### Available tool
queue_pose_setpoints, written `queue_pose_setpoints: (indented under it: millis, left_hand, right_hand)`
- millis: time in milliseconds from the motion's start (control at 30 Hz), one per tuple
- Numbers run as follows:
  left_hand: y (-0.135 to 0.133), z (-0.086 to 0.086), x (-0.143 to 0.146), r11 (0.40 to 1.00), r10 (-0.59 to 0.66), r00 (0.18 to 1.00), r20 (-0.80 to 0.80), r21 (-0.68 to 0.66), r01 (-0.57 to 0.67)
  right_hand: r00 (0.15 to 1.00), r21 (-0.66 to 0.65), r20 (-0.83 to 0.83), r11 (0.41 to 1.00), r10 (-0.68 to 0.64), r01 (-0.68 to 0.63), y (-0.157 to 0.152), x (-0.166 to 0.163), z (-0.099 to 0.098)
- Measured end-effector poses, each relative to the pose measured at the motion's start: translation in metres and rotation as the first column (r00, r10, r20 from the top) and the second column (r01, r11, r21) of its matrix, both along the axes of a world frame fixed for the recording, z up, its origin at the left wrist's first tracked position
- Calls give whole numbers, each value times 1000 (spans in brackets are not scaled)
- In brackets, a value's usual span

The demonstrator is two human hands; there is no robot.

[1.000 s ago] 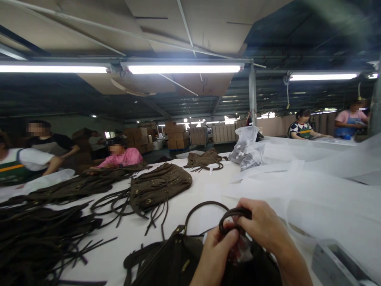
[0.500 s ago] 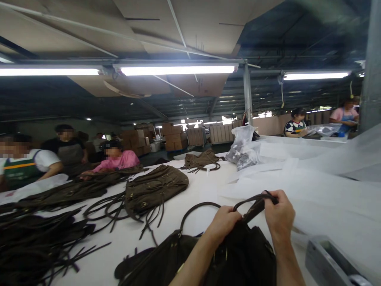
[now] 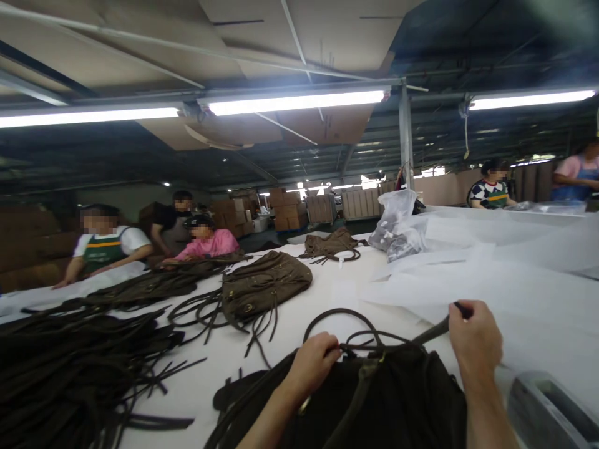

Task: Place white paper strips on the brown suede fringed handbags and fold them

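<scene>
A dark brown handbag [image 3: 393, 399] lies on the white table [image 3: 309, 312] right in front of me. My left hand [image 3: 311, 365] presses on the bag's top edge, fingers closed by the base of its looped handle [image 3: 339, 315]. My right hand [image 3: 475, 340] is off to the right, pinching the end of a thin dark strap [image 3: 428, 333] that runs taut back to the bag.
More brown bags [image 3: 266, 284] and a heap of loose dark straps [image 3: 79, 368] cover the table's left side. White sheets [image 3: 496, 274] and a plastic bag [image 3: 397, 224] lie at the right, a grey tray [image 3: 547, 411] at the near right. Several people work across the table.
My right hand has drawn the strap out to the right and my hands have moved apart. My left hand has dropped onto the bag's top. The view has shifted a little.
</scene>
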State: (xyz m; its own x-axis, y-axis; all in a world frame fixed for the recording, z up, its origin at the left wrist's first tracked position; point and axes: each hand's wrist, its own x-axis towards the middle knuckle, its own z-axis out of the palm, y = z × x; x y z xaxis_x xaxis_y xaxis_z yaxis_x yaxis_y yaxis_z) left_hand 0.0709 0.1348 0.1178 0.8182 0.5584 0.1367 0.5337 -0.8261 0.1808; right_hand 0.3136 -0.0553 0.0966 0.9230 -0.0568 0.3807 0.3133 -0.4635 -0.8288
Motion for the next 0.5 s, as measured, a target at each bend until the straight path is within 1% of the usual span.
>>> queue_pose_setpoints:
  millis: [33, 67, 100, 133, 167, 200, 233, 267, 300, 333, 367, 400, 467, 500]
  left_hand:
    - [3, 2, -5, 1000, 21, 1000, -4, 19, -21]
    - [6, 3, -11, 997, 62, 998, -8, 43, -61]
    - [11, 3, -17, 990, 120, 993, -12, 73, -119]
    - [16, 3, -24, 977, 190, 982, -19, 102, -187]
    - [22, 2, -32, 958, 264, 964, -33, 124, -259]
    - [28, 0, -41, 938, 331, 942, -57, 133, -321]
    - [34, -3, -50, 920, 381, 920, -88, 128, -369]
    - [39, -7, -58, 909, 412, 903, -121, 114, -400]
    - [42, -11, -66, 905, 424, 893, -149, 96, -414]
    - [44, -15, -72, 907, 422, 891, -171, 79, -414]
    - [45, -19, -77, 913, 408, 895, -182, 69, -402]
    - [44, -22, -80, 921, 389, 903, -184, 68, -383]
    - [40, -25, -82, 936, 351, 919, -179, 78, -343]
    - [38, -24, -83, 942, 335, 926, -176, 82, -325]
  right_hand:
    - [998, 15, 65, 1000, 5, -6, 1, -6, 8]
    - [990, 37, 135, 998, 43, -48, 3, -14, 17]
    - [972, 56, 198, 989, 122, -136, 7, -25, 27]
    - [938, 60, 248, 963, 241, -264, 13, -38, 36]
    - [878, 39, 281, 909, 388, -415, 21, -54, 43]
    - [786, -8, 292, 823, 545, -568, 30, -71, 48]
    - [674, -71, 278, 714, 684, -696, 40, -88, 49]
    - [555, -148, 238, 595, 797, -790, 51, -105, 47]
    - [450, -231, 172, 480, 877, -846, 62, -119, 42]
    - [377, -316, 83, 383, 923, -868, 72, -132, 34]
    - [341, -394, -8, 310, 940, -865, 81, -141, 24]
    - [336, -460, -88, 261, 938, -849, 88, -147, 14]
    - [365, -542, -193, 212, 911, -813, 96, -152, -4]
    - [374, -554, -233, 193, 898, -810, 98, -152, -11]
